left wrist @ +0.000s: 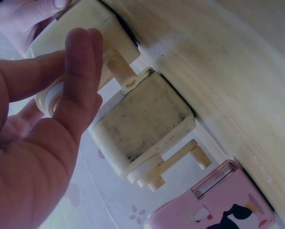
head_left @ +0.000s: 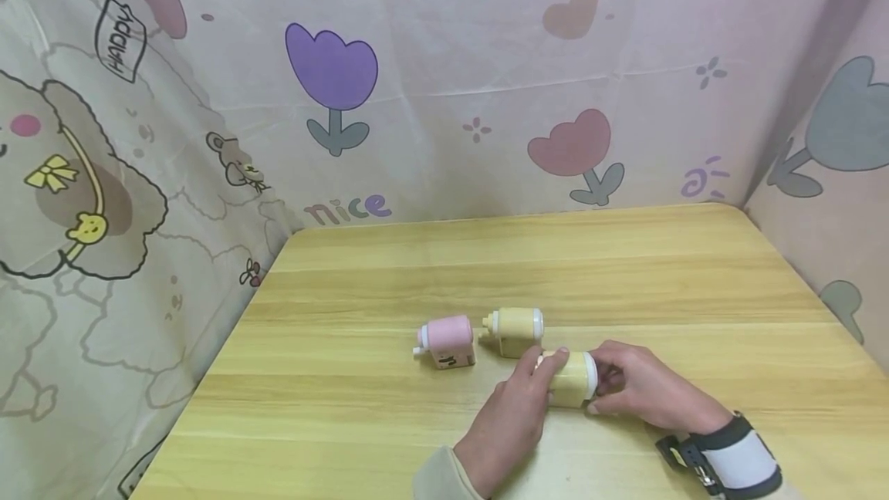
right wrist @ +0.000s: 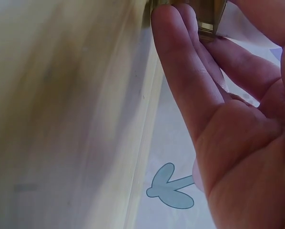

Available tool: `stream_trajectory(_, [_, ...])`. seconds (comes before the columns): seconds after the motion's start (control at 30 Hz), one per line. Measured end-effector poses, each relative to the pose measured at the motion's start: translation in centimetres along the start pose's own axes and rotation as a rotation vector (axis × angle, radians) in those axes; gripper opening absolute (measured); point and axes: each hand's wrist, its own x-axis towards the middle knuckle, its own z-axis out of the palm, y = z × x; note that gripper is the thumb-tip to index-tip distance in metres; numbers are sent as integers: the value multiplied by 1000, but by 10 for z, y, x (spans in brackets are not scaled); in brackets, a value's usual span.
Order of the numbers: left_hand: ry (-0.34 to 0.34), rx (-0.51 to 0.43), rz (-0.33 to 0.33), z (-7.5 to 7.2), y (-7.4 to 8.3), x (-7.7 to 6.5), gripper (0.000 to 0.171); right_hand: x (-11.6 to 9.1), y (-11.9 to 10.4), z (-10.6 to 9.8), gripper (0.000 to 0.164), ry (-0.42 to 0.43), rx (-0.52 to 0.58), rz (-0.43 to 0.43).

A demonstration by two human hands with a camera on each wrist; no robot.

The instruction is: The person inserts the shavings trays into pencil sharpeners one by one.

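A yellow hand-crank pencil sharpener [head_left: 571, 383] is held between both hands low on the wooden table. My left hand [head_left: 507, 419] grips its crank end, thumb and forefinger on the body. At the opposite, white-rimmed end, my right hand [head_left: 653, 388] holds it with bent fingers and thumb. In the right wrist view the fingertips touch a see-through part [right wrist: 207, 19] of it. Just behind stands a second yellow pencil sharpener [head_left: 517, 326], its crank handle [left wrist: 180, 155] visible in the left wrist view. To its left is a pink pencil sharpener [head_left: 451, 334] with a cartoon print.
The light wooden table [head_left: 333, 407] reaches back to a printed cloth [head_left: 444, 83] with flowers and lettering. More printed cloth hangs along the left and right sides. A strap with a buckle [head_left: 729, 457] circles the right wrist.
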Motion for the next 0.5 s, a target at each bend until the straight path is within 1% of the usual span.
stream_trajectory(0.13, [3,-3,4,0,0,0,59,1,0,2,52,3,16,-6])
stream_trajectory(0.37, [8,-8,8,0,0,0,62,3,-2,4,54,13,0,-4])
stream_trajectory(0.5, [0,-8,-2,1,1,0,61,3,-2,5,55,13,0,1])
